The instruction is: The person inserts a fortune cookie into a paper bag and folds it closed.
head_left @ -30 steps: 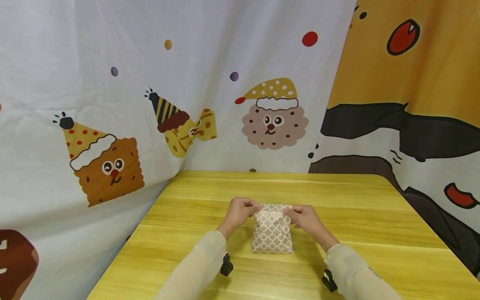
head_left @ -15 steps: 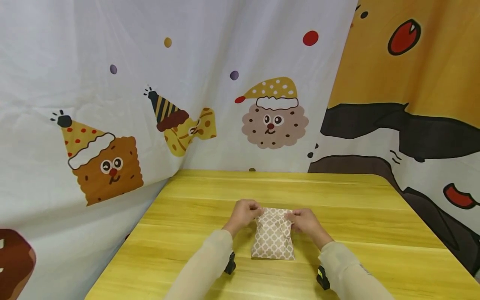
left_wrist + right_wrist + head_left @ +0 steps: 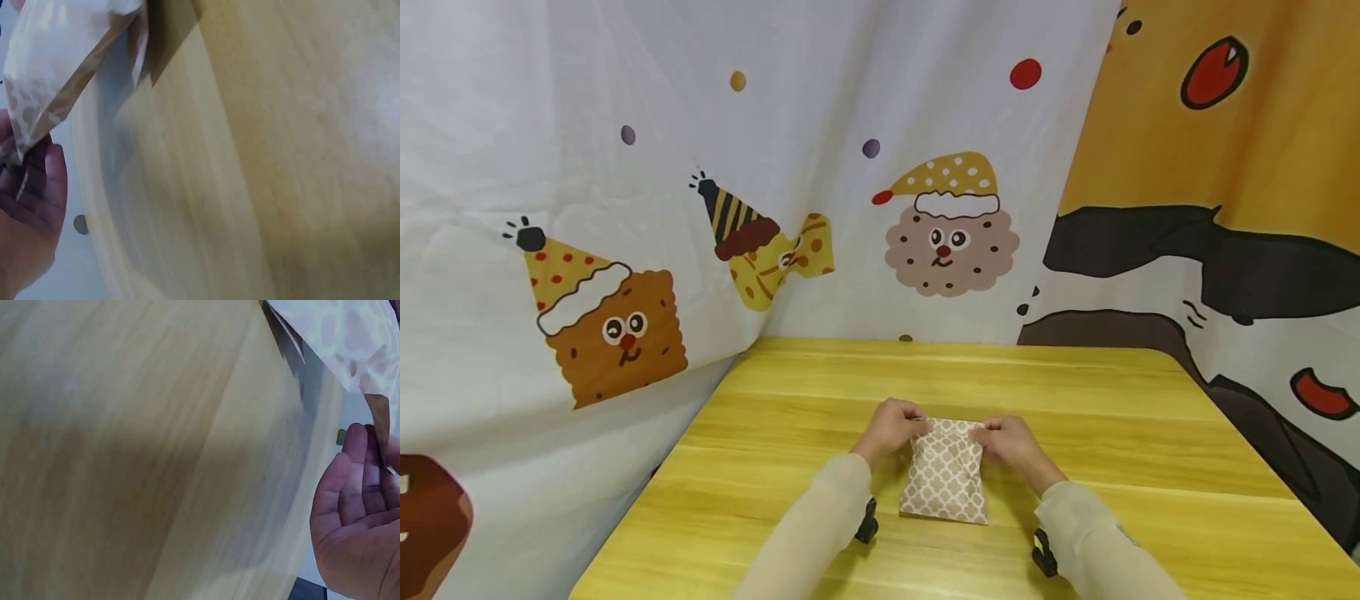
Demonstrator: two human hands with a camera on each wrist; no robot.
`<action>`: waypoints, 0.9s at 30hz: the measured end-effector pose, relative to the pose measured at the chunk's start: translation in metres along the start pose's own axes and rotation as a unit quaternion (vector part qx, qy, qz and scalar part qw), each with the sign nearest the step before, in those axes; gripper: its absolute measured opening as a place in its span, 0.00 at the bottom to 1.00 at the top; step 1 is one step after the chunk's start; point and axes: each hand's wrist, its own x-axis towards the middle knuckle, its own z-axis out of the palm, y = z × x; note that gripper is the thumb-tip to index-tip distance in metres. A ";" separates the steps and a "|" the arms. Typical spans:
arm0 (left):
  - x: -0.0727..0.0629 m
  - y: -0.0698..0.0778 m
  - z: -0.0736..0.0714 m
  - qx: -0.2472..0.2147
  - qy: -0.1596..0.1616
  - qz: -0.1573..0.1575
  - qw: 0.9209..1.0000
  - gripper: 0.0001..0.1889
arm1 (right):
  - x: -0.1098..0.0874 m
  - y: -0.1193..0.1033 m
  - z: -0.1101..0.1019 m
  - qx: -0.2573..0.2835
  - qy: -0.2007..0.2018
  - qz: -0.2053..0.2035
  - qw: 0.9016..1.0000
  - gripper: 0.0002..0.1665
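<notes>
Between my hands in the head view is a paper bag point(image 3: 945, 475) with a beige-and-white lattice print. Its top edge is held up, and its lower end reaches toward me, close over the table. My left hand point(image 3: 891, 431) pinches the top left corner between thumb and fingers. At the opposite top corner, my right hand point(image 3: 1013, 442) does likewise. The left wrist view shows the bag point(image 3: 50, 56) from the side, its corner going in between the fingers of the left hand point(image 3: 31, 212). In the right wrist view, a brown side strip of the bag runs down into the right hand point(image 3: 356, 519).
The yellow wood-grain table point(image 3: 820, 392) spreads around the bag. Behind it hangs a white curtain point(image 3: 820, 100) with cartoon biscuit figures, orange and black at the right. Dark wrist cameras sit under the left cuff point(image 3: 867, 522) and right cuff point(image 3: 1043, 552).
The bag's lower edge has come nearer to me, and more of its front shows. A crease band along its top no longer shows. Both hands have shifted slightly downward, still pinching the corners.
</notes>
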 end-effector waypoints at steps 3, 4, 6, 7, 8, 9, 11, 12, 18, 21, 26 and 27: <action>0.001 -0.001 0.002 0.001 0.005 -0.007 1.000 0.03 | 0.000 0.000 0.001 -0.007 0.004 0.010 1.000 0.12; 0.002 -0.002 0.002 -0.004 0.006 -0.014 1.000 0.04 | 0.000 0.001 0.002 -0.009 0.005 0.014 1.000 0.12; 0.002 -0.004 0.002 -0.017 0.010 -0.026 0.999 0.05 | 0.001 0.002 0.002 -0.009 0.006 0.022 1.000 0.12; 0.002 -0.005 0.002 -0.023 0.012 -0.031 0.999 0.05 | 0.001 0.003 0.002 -0.008 0.007 0.026 1.000 0.12; 0.002 -0.007 0.002 -0.029 0.014 -0.037 0.999 0.05 | 0.001 0.004 0.002 -0.006 0.007 0.030 1.000 0.12; 0.002 -0.007 0.002 -0.032 0.016 -0.044 0.998 0.06 | 0.001 0.004 0.002 -0.004 0.007 0.033 0.999 0.11; 0.002 -0.009 0.002 -0.030 0.019 -0.046 0.998 0.06 | 0.000 0.005 0.002 0.001 0.004 0.037 0.999 0.08; 0.002 -0.010 0.002 -0.028 0.020 -0.046 0.998 0.06 | 0.000 0.006 0.002 0.002 0.002 0.038 0.999 0.08; 0.002 -0.012 0.003 -0.013 0.026 -0.056 0.998 0.08 | -0.001 0.006 0.001 -0.003 -0.010 0.048 0.999 0.23; 0.001 -0.013 0.002 -0.004 0.026 -0.057 0.998 0.09 | 0.000 0.008 -0.001 -0.004 -0.017 0.052 0.999 0.30; -0.001 -0.018 -0.003 0.011 0.031 -0.047 0.998 0.10 | 0.001 0.011 -0.006 -0.005 -0.022 0.045 0.999 0.32; -0.001 -0.019 -0.005 0.014 0.031 -0.045 0.998 0.10 | 0.002 0.011 -0.008 -0.008 -0.023 0.040 0.999 0.32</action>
